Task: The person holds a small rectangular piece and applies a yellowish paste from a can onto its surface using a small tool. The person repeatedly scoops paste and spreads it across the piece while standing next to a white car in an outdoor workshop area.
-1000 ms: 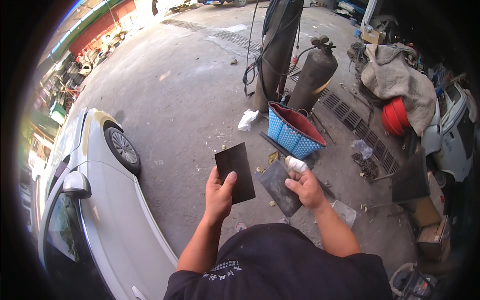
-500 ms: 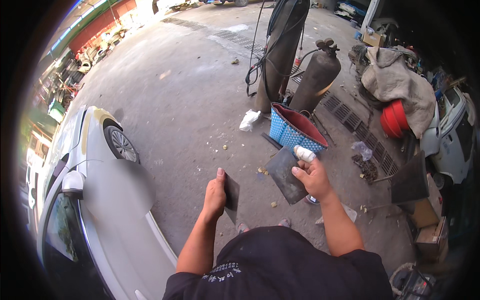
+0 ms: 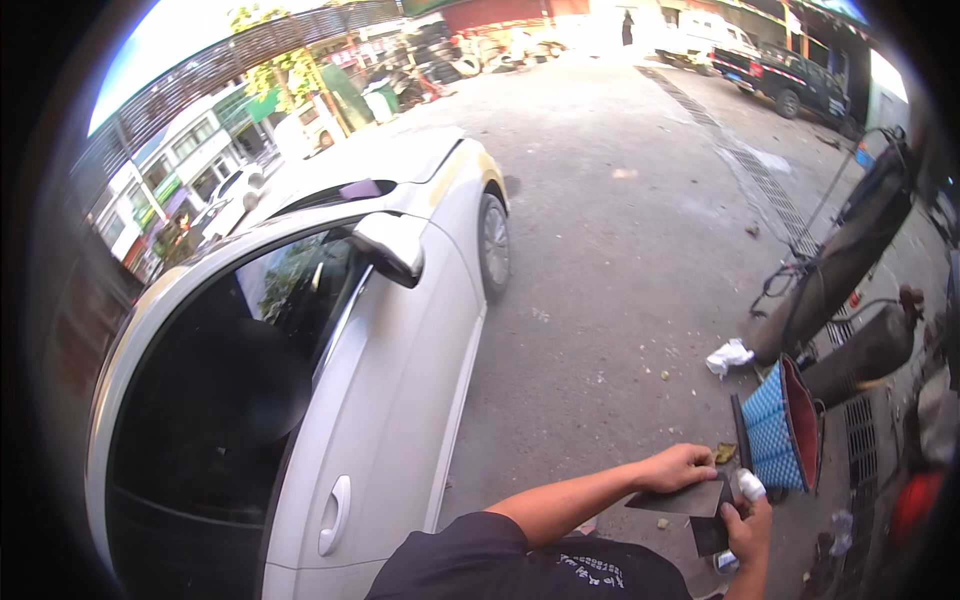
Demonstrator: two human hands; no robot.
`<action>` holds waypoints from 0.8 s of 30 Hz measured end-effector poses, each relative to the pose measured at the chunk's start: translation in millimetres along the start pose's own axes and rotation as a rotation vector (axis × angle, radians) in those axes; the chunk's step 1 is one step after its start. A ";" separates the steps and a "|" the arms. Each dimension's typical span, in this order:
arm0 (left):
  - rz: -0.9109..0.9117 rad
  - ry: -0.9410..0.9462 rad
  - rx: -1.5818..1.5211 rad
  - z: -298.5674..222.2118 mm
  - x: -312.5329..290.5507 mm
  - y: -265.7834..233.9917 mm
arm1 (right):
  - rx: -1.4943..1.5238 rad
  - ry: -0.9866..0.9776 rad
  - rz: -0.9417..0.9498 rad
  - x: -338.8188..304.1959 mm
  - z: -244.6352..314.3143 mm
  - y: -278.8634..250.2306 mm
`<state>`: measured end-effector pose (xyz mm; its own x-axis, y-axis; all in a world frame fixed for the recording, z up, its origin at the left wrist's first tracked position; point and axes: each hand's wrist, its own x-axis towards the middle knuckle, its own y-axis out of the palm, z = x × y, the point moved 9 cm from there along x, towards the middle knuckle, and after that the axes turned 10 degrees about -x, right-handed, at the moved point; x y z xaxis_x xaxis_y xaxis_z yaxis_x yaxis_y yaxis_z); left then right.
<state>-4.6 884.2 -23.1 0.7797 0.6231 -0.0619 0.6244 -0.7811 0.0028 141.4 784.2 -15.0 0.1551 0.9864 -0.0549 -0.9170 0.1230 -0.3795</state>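
Observation:
My left hand (image 3: 685,467) is closed on a thin dark rectangular plate (image 3: 682,498), which lies level below the fingers. Close beside it, my right hand (image 3: 750,522) grips a second dark plate (image 3: 710,538) between thumb and fingers. The two plates overlap in view, and I cannot tell whether they touch. A white wrapping (image 3: 750,486) covers one finger of the right hand. Just beyond the hands stands a blue patterned bag (image 3: 772,430) with a red inside, its top open.
To my left is a white car (image 3: 400,400) with a mirror (image 3: 390,247) sticking out. Gas cylinders (image 3: 850,270) with hoses stand at the right, near a crumpled white cloth or paper (image 3: 729,357). A drain grate (image 3: 765,180) crosses the concrete floor. Tyres (image 3: 430,55) are piled far off.
My view has swung left, bringing more of the white car in. My hands, apart before, have come together with the plates overlapping in view.

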 end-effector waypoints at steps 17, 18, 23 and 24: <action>-0.194 0.030 -0.103 18.9 -44.8 -2.9 | 0.010 -0.109 0.218 2.6 3.4 1.3; -0.218 0.095 -0.172 12.8 -45.4 -0.2 | -0.007 -0.084 0.230 -1.6 4.2 4.1; -0.169 0.064 -0.080 8.5 -24.1 37.8 | -0.115 -0.148 0.235 -22.3 8.3 -2.6; -0.114 -0.021 -0.099 14.9 -20.0 46.4 | -0.188 -0.081 0.226 -25.1 -1.2 -8.7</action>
<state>8.1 834.9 -36.6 0.7030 0.7057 -0.0881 0.7111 -0.6969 0.0931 145.9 758.3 -11.4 -0.0819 0.9928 -0.0870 -0.8396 -0.1158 -0.5307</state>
